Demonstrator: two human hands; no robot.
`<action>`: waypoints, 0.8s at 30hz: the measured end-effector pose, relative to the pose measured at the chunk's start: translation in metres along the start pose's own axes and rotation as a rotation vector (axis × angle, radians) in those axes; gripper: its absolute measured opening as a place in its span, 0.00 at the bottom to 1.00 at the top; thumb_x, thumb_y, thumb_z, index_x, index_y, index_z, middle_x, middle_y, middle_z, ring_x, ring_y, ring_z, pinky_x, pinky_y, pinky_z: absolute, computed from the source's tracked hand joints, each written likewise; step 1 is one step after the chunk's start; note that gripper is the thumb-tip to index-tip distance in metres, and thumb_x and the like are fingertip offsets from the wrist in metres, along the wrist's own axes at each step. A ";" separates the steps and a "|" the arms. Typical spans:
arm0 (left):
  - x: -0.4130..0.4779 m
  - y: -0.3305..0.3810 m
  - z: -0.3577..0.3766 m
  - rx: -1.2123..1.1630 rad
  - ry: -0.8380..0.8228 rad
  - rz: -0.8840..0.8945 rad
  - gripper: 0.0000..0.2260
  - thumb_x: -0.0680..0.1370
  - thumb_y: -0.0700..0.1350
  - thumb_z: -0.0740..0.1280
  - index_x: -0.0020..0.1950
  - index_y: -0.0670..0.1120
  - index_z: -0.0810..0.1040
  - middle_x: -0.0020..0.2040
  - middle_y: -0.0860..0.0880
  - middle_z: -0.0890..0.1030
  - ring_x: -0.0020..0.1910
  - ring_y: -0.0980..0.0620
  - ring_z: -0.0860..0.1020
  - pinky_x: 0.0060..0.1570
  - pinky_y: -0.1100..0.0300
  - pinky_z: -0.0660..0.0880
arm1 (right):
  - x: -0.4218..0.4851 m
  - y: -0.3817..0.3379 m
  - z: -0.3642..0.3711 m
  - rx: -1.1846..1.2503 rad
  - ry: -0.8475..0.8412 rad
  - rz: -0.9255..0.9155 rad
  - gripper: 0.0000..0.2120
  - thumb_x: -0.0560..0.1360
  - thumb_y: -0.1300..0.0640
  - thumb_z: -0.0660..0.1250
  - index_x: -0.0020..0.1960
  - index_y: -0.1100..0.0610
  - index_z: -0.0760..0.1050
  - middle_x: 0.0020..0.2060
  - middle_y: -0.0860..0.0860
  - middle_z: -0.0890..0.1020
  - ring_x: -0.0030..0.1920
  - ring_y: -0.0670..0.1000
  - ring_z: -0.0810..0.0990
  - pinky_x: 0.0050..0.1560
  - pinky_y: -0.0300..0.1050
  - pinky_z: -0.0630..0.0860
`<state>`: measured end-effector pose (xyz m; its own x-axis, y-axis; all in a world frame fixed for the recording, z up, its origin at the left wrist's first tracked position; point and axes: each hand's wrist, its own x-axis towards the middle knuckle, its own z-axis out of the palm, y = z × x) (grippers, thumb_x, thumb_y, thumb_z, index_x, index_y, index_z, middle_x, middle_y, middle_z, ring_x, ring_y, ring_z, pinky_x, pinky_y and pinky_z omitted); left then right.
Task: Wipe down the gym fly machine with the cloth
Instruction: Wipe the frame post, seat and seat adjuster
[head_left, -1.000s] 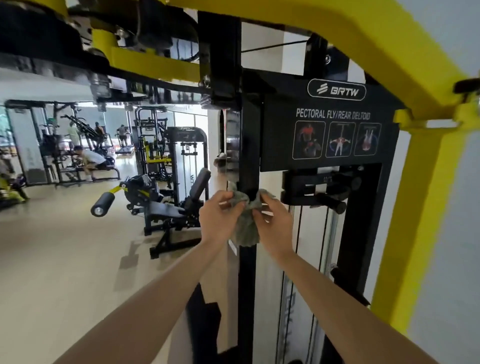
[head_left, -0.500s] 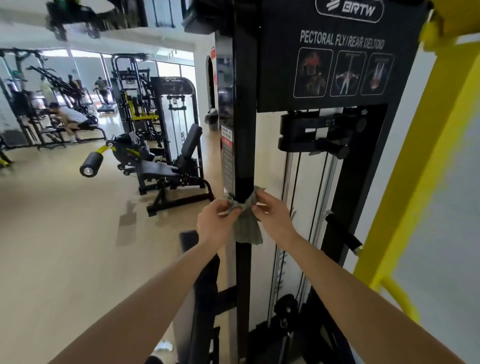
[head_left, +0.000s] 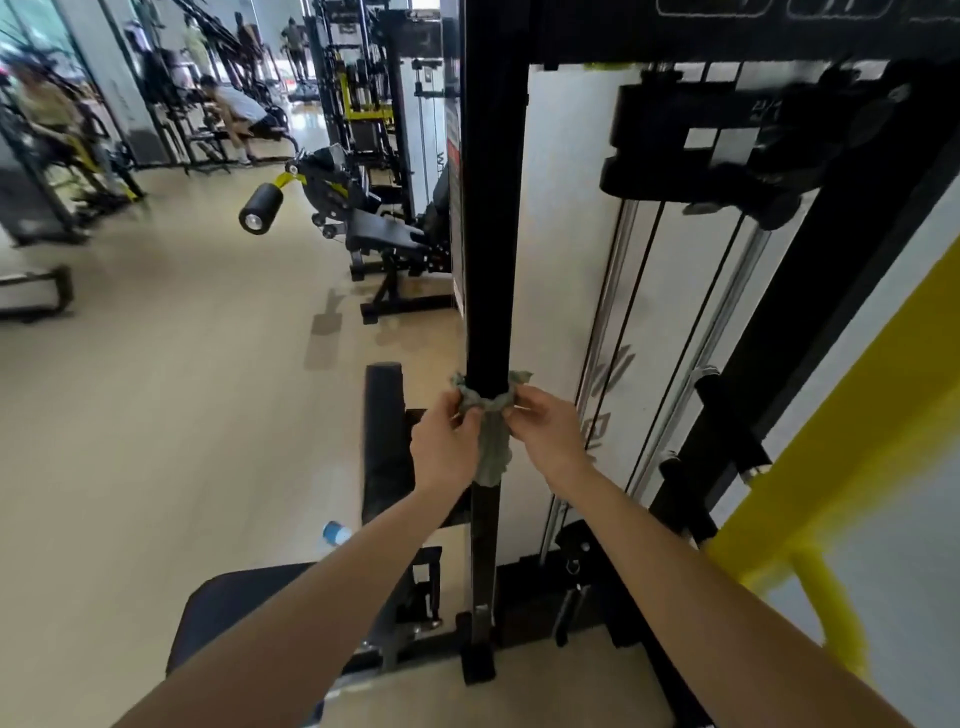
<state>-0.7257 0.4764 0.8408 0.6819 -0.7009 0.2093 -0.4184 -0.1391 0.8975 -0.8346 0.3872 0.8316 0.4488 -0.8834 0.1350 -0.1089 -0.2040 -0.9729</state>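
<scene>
Head: cloth (head_left: 491, 447) inside left grip (head_left: 444, 441)

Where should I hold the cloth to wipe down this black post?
Pinch the cloth at its two bunched ends, one each side of the post, coming from the near side as the left hand and right hand do. It loops the post, so pulling both ends keeps it tight.

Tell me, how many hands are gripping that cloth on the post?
2: the left hand pinches the cloth left of the black post, and the right hand pinches it on the right.
</scene>
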 end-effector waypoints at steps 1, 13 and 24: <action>-0.003 -0.005 0.004 -0.003 0.003 -0.016 0.03 0.82 0.43 0.65 0.55 0.51 0.75 0.44 0.60 0.77 0.42 0.68 0.74 0.39 0.79 0.70 | 0.000 0.008 0.001 0.018 -0.014 0.010 0.18 0.77 0.65 0.70 0.55 0.42 0.83 0.49 0.44 0.87 0.51 0.45 0.85 0.58 0.50 0.82; -0.040 -0.096 0.056 -0.055 -0.072 -0.267 0.09 0.84 0.41 0.61 0.63 0.44 0.73 0.49 0.55 0.79 0.46 0.59 0.78 0.45 0.65 0.74 | -0.012 0.096 0.016 0.099 -0.182 0.265 0.21 0.79 0.64 0.68 0.62 0.39 0.80 0.56 0.45 0.86 0.57 0.47 0.84 0.63 0.57 0.79; -0.042 -0.153 0.094 -0.166 -0.229 -0.563 0.22 0.82 0.35 0.62 0.76 0.40 0.64 0.64 0.39 0.77 0.63 0.37 0.76 0.65 0.39 0.73 | -0.027 0.160 0.026 0.179 -0.324 0.562 0.28 0.79 0.69 0.66 0.74 0.48 0.71 0.68 0.51 0.78 0.65 0.59 0.78 0.63 0.65 0.77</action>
<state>-0.7463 0.4615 0.6584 0.6173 -0.6865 -0.3843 0.0782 -0.4325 0.8982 -0.8409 0.3899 0.6673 0.6135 -0.6574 -0.4376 -0.2682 0.3477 -0.8984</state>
